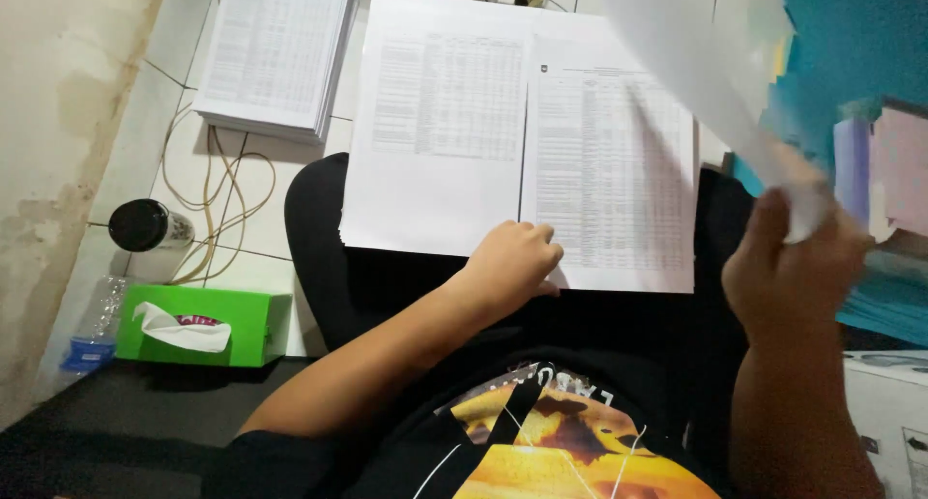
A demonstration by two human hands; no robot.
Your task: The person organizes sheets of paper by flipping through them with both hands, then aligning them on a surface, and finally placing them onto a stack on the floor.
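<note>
Sorting printed pages: left hand (512, 262) rests curled on the near stack of sheets (609, 170), holding nothing, while right hand (788, 262) pinches a lifted sheet (696, 73) (blurred) at right. Next, it probably needs somewhere to land.

Left hand (512, 259) curled, knuckles up, fingers pressed down, forearm angled in from lower left. Right hand (788, 267) raised, blurred, thumb and fingers pinched shut, forearm near vertical.

I see a green rectangular tissue box (203, 323) at lower left, and a white carton (884, 417) at the lower right edge.
</note>
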